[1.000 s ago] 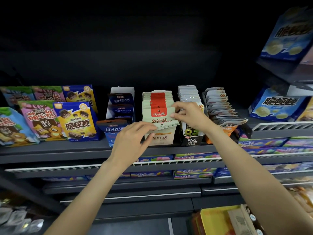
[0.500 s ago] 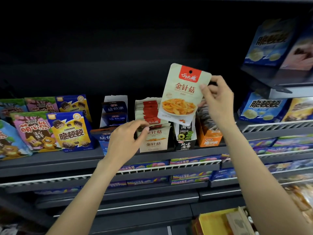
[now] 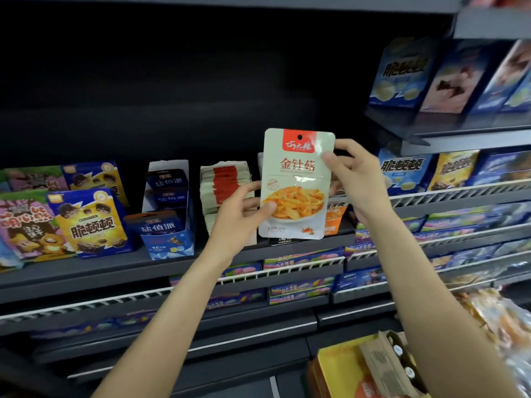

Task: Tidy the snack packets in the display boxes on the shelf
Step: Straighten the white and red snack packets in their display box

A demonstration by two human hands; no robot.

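Barely begun, I judge: my left hand [image 3: 240,216] and right hand [image 3: 355,175] pinch one pale packet [image 3: 296,183] mid-frame, above its box [image 3: 225,193]; it's not yet tucked back, and other boxes look untidied.

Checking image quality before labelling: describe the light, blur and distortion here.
Head view: shelf back wall nearly black; the held mushroom snack packet is bright and sharp, with faint glare mid-front; blue boxes top right blurred; shelf edges bow from the wide lens.
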